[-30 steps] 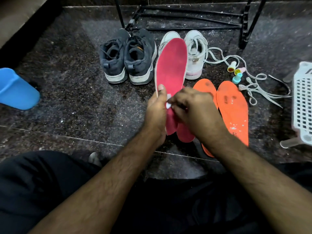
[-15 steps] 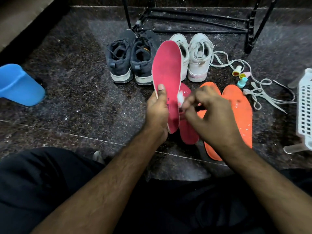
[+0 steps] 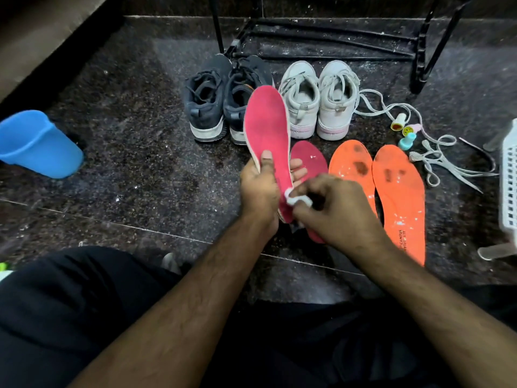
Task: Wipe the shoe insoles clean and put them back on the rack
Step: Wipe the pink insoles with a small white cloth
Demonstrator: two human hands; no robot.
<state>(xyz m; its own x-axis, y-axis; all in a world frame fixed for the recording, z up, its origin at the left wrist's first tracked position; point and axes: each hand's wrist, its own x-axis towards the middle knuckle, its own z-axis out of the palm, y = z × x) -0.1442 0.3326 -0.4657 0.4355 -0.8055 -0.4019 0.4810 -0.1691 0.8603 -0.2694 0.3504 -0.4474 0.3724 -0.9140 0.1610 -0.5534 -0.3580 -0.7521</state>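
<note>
Nearest the camera, dark trousers (image 3: pixel 70 317) filled the lower edge, and both forearms reached forward over them. The left hand (image 3: pixel 260 189) gripped a pink insole (image 3: pixel 267 135) near its heel, thumb pressed flat on the top face and fingers wrapped behind, their tips showing at the far edge. The insole stood tilted up off the floor, toe pointing away. The right hand (image 3: pixel 333 208) had its fingers curled, pinching a small white wipe (image 3: pixel 296 198) against the insole's heel end; most of the wipe was hidden under the fingers, so its shape could not be made out.

On the dark speckled floor (image 3: pixel 126 163) just beyond, a second pink insole (image 3: pixel 310 158) lay partly covered by both hands. Beside it lay two orange insoles (image 3: pixel 397 191), stained and side by side. A blue cup (image 3: pixel 36 144) lay on its side far left. A white basket (image 3: pixel 509 186) was cut off at the right edge.

Farther back stood a pair of dark sneakers (image 3: pixel 207 107) and a pair of white sneakers (image 3: pixel 319 99), with loose laces (image 3: pixel 436 161) and small coloured stamps (image 3: pixel 405 133) to their right. Only the rack's (image 3: pixel 419 51) lower black bars showed.
</note>
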